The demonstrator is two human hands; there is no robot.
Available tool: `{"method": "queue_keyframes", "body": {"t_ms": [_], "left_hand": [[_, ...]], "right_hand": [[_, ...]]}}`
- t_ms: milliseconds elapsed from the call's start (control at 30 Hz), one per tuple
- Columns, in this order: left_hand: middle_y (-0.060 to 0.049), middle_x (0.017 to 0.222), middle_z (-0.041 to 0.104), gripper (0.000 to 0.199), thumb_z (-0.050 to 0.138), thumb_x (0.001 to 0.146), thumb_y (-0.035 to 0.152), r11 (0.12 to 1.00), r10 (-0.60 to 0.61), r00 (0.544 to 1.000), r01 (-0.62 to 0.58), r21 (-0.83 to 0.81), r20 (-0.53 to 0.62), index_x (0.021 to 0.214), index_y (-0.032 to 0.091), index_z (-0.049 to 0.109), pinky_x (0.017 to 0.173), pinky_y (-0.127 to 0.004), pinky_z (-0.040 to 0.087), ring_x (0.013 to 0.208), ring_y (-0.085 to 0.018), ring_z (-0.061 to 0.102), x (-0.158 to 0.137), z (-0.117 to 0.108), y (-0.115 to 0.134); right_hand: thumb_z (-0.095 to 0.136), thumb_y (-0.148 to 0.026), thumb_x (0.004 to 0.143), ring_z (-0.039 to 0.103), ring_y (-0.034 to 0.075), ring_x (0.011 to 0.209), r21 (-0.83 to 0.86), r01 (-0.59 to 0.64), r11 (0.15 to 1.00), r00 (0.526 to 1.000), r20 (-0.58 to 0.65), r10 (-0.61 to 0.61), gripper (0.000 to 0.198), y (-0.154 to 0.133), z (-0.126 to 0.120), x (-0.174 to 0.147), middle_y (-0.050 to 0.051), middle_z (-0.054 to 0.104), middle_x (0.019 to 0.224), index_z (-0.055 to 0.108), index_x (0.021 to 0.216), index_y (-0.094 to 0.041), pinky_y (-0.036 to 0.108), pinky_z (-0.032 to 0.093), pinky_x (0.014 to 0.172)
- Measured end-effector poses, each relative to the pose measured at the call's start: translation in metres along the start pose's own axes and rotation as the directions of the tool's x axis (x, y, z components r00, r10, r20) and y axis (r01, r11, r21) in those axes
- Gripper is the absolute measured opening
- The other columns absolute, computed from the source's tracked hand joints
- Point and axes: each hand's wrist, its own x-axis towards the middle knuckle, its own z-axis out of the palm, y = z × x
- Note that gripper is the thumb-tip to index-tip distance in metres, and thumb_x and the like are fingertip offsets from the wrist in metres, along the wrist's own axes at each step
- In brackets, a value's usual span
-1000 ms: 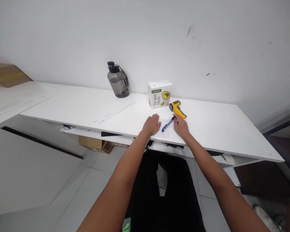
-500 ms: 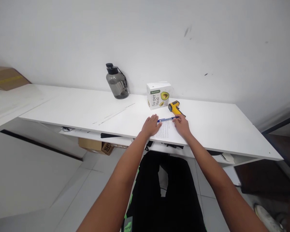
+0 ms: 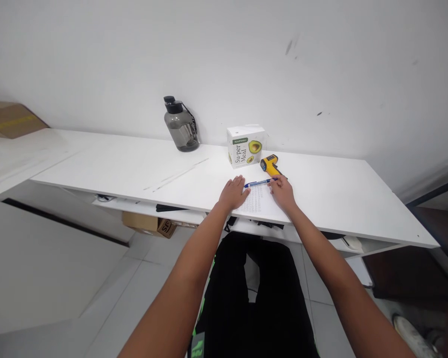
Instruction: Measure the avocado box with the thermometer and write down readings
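Observation:
A sheet of paper point(image 3: 254, 203) with rows of small writing lies at the front edge of the white table. My left hand point(image 3: 233, 194) rests flat on its left side, fingers stretched out. Across the top of the sheet lies a blue pen point(image 3: 257, 183), its tip towards my left hand. The fingers of my right hand point(image 3: 281, 193) are closed on the pen's right end. Just beyond them is a yellow and black infrared thermometer point(image 3: 270, 164), its handle partly behind my right hand. A white box with avocado pictures point(image 3: 245, 146) stands behind the paper.
A grey water bottle with a black lid point(image 3: 181, 127) stands near the wall, left of the box. A cardboard box point(image 3: 13, 119) is at the far left. Below the tabletop, a shelf point(image 3: 188, 215) holds several items, with another cardboard box point(image 3: 144, 223) lower down.
My right hand has shifted very slightly up and right, and the pen's right end sits a little higher. My left hand stays in place on the paper.

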Motion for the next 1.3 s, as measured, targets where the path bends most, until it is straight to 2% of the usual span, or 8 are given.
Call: {"method": "queue_keyframes", "body": {"t_ms": [467, 700, 800, 900, 1000, 1100, 1200, 1300], "left_hand": [[-0.013, 0.170, 0.024, 0.070, 0.024, 0.104, 0.048, 0.999, 0.003, 1.000, -0.003, -0.041, 0.002, 0.160, 0.007, 0.031, 0.130, -0.042, 0.014, 0.159, -0.024, 0.019, -0.001, -0.001, 0.001], [-0.013, 0.169, 0.026, 0.069, 0.028, 0.104, 0.047, 0.999, 0.002, 1.000, -0.002, -0.037, -0.015, 0.159, 0.006, 0.033, 0.130, -0.042, 0.015, 0.159, -0.025, 0.021, 0.001, 0.001, 0.000], [-0.014, 0.169, 0.025, 0.069, 0.027, 0.104, 0.047, 0.999, 0.003, 1.000, -0.003, -0.041, -0.011, 0.159, 0.006, 0.033, 0.130, -0.043, 0.015, 0.159, -0.025, 0.021, 0.001, 0.001, 0.000], [-0.014, 0.169, 0.025, 0.069, 0.027, 0.104, 0.047, 0.999, 0.004, 1.000, -0.004, -0.039, -0.010, 0.159, 0.006, 0.032, 0.130, -0.043, 0.014, 0.159, -0.026, 0.020, 0.001, 0.001, 0.000], [-0.013, 0.169, 0.026, 0.068, 0.028, 0.104, 0.047, 0.999, 0.000, 1.000, -0.001, -0.043, -0.019, 0.159, 0.008, 0.034, 0.130, -0.043, 0.015, 0.159, -0.025, 0.021, 0.001, 0.001, 0.000], [-0.013, 0.170, 0.025, 0.068, 0.028, 0.104, 0.047, 0.999, -0.003, 1.000, 0.002, -0.046, -0.008, 0.159, 0.008, 0.033, 0.130, -0.043, 0.014, 0.159, -0.025, 0.020, 0.001, 0.001, -0.001], [-0.013, 0.170, 0.023, 0.070, 0.026, 0.104, 0.048, 0.999, -0.004, 1.000, 0.005, -0.047, 0.003, 0.160, 0.007, 0.030, 0.130, -0.043, 0.013, 0.159, -0.025, 0.019, 0.001, 0.001, -0.001], [-0.012, 0.170, 0.023, 0.070, 0.026, 0.103, 0.048, 0.999, -0.008, 1.000, 0.008, -0.039, 0.006, 0.160, 0.007, 0.030, 0.130, -0.042, 0.012, 0.159, -0.025, 0.018, 0.000, 0.000, -0.001]], "right_hand": [[0.066, -0.048, 0.074, 0.058, 0.013, 0.064, 0.073, -0.027, 0.997, 0.999, 0.029, 0.025, 0.040, 0.001, -0.001, 0.002, 0.000, 0.072, 0.085, 0.055, 0.104, -0.023, 0.032, 0.050, 0.068], [0.058, -0.043, 0.084, 0.060, 0.018, 0.070, -0.136, 0.030, 0.990, 0.999, 0.019, -0.027, 0.036, 0.002, -0.001, 0.002, -0.002, 0.066, 0.074, 0.061, 0.111, -0.019, 0.033, 0.050, 0.070], [0.052, -0.037, 0.092, 0.062, 0.021, 0.075, -0.413, 0.114, 0.904, 0.993, 0.073, -0.092, 0.027, 0.000, 0.000, -0.001, 0.002, 0.067, 0.074, 0.067, 0.105, -0.019, 0.033, 0.047, 0.072], [0.046, -0.030, 0.097, 0.066, 0.023, 0.084, -0.674, 0.199, 0.711, 0.978, 0.181, -0.103, 0.028, -0.003, 0.004, -0.009, 0.007, 0.073, 0.089, 0.070, 0.108, -0.020, 0.033, 0.044, 0.073], [0.042, -0.030, 0.101, 0.068, 0.026, 0.093, -0.772, 0.247, 0.586, 0.966, 0.241, -0.090, 0.035, -0.009, 0.008, -0.014, 0.009, 0.075, 0.105, 0.067, 0.123, -0.021, 0.033, 0.043, 0.074], [0.044, -0.034, 0.101, 0.067, 0.026, 0.101, -0.781, 0.255, 0.571, 0.957, 0.289, -0.031, 0.035, -0.021, 0.010, -0.005, 0.009, 0.075, 0.109, 0.067, 0.124, -0.022, 0.033, 0.044, 0.078], [0.042, -0.041, 0.102, 0.066, 0.027, 0.106, -0.811, 0.158, 0.563, 0.980, 0.200, 0.013, 0.038, -0.035, 0.009, 0.018, 0.011, 0.074, 0.112, 0.068, 0.120, -0.022, 0.035, 0.045, 0.085], [0.047, -0.045, 0.099, 0.058, 0.033, 0.120, -0.887, 0.029, 0.461, 0.999, 0.017, -0.030, 0.048, -0.040, 0.010, 0.045, 0.020, 0.064, 0.130, 0.059, 0.134, -0.015, 0.046, 0.041, 0.098]]}}
